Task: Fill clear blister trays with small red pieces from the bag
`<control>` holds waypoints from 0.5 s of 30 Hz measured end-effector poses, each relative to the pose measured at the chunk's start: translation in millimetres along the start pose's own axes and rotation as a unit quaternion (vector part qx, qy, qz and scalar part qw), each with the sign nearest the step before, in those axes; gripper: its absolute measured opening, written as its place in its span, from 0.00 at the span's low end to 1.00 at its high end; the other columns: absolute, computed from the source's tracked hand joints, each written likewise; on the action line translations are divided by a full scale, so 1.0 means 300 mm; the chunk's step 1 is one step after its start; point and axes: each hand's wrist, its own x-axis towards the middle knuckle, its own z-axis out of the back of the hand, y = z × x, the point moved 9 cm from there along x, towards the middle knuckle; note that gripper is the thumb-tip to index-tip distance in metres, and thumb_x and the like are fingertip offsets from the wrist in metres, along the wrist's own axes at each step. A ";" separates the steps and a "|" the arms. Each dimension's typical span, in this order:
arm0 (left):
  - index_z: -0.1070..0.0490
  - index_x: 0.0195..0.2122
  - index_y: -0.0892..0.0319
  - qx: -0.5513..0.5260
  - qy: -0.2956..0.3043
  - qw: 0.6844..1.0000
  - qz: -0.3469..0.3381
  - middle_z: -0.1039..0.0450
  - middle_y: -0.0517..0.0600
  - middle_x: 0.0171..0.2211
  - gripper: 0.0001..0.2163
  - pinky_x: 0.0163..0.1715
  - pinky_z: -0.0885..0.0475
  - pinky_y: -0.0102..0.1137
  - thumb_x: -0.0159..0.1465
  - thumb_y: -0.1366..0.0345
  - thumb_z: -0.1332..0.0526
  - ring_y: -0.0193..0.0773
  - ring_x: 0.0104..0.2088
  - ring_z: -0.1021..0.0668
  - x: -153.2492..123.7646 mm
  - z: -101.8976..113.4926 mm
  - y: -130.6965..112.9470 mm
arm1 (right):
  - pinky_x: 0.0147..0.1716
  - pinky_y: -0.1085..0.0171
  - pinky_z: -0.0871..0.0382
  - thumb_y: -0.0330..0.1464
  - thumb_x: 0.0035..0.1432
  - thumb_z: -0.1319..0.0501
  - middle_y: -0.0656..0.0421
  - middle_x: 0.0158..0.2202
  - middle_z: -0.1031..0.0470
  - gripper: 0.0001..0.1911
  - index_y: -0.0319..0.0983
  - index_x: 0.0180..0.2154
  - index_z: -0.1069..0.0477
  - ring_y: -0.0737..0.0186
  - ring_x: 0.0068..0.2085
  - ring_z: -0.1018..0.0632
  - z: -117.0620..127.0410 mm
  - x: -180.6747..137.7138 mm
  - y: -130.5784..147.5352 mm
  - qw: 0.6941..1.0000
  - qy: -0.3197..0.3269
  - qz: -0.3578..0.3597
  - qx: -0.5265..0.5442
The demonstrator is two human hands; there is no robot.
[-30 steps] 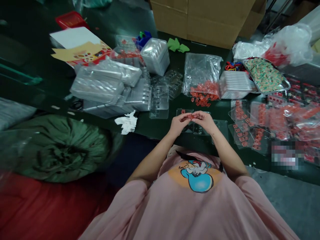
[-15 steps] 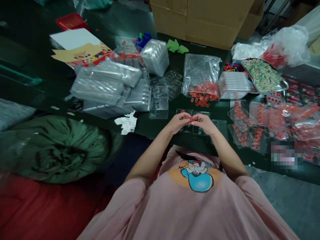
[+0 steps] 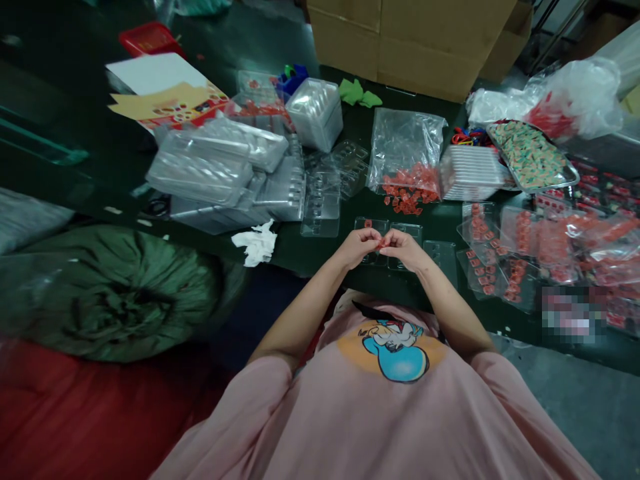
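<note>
Your left hand [image 3: 360, 247] and right hand [image 3: 403, 249] meet above the near edge of the dark table [image 3: 295, 257]. Thumb and fingertips of both are closed, pinching one small red piece [image 3: 383, 243] between them; its exact shape is too small to read.

Directions taken from that piece. Beneath your left hand: a clear tray [image 3: 371, 260], one red piece showing near its far edge. Beneath your right: a second clear tray [image 3: 397, 263], mostly covered by your hand. At 3 o'clock, just beside: a third clear tray [image 3: 441, 259]; further out, trays loaded with red pieces [image 3: 516, 230], overlapping.

At 1 o'clock: a pile of loose red pieces [image 3: 407, 190], partly at the mouth of a clear bag [image 3: 406, 137]. At 2 o'clock: a stack of clear trays [image 3: 473, 175]. At 9 o'clock: crumpled white tissue [image 3: 257, 244]. At 10 o'clock: heaped clear packaging [image 3: 200, 167].
</note>
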 end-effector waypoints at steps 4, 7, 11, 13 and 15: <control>0.30 0.27 0.63 -0.059 0.011 0.998 -0.011 0.27 0.46 0.27 0.10 0.35 0.29 0.26 0.49 0.67 0.30 0.29 0.28 0.25 -0.008 -0.010 -0.002 | 0.30 0.70 0.38 0.40 0.44 0.26 0.67 0.25 0.32 0.19 0.39 0.28 0.33 0.72 0.27 0.32 -0.020 -0.012 -0.009 0.998 0.024 -0.033 0.040; 0.31 0.27 0.62 -0.107 0.013 0.994 -0.005 0.27 0.46 0.28 0.12 0.34 0.29 0.26 0.48 0.65 0.28 0.29 0.29 0.25 -0.013 -0.009 0.003 | 0.28 0.71 0.39 0.43 0.47 0.28 0.67 0.24 0.34 0.19 0.40 0.29 0.34 0.73 0.26 0.34 -0.020 -0.020 -0.020 0.996 0.020 -0.060 0.070; 0.27 0.35 0.60 -0.123 0.012 0.992 -0.017 0.26 0.46 0.31 0.14 0.34 0.30 0.26 0.47 0.65 0.28 0.30 0.31 0.25 -0.021 -0.009 -0.007 | 0.26 0.72 0.39 0.45 0.45 0.27 0.67 0.25 0.34 0.22 0.40 0.30 0.35 0.74 0.25 0.33 -0.014 -0.015 -0.042 0.991 -0.004 -0.087 0.105; 0.25 0.41 0.59 -0.088 0.020 0.995 -0.033 0.25 0.47 0.34 0.19 0.38 0.29 0.28 0.46 0.67 0.27 0.32 0.34 0.24 -0.028 -0.020 -0.019 | 0.25 0.72 0.40 0.46 0.44 0.27 0.66 0.25 0.34 0.22 0.40 0.30 0.34 0.74 0.25 0.34 -0.017 -0.012 -0.056 0.988 -0.014 -0.102 0.113; 0.25 0.43 0.59 -0.027 0.009 0.998 -0.049 0.25 0.47 0.34 0.21 0.40 0.29 0.30 0.46 0.67 0.27 0.33 0.34 0.24 -0.033 -0.023 -0.029 | 0.24 0.72 0.40 0.46 0.43 0.27 0.66 0.26 0.34 0.22 0.40 0.30 0.34 0.74 0.25 0.34 -0.022 -0.009 -0.065 0.987 -0.024 -0.110 0.117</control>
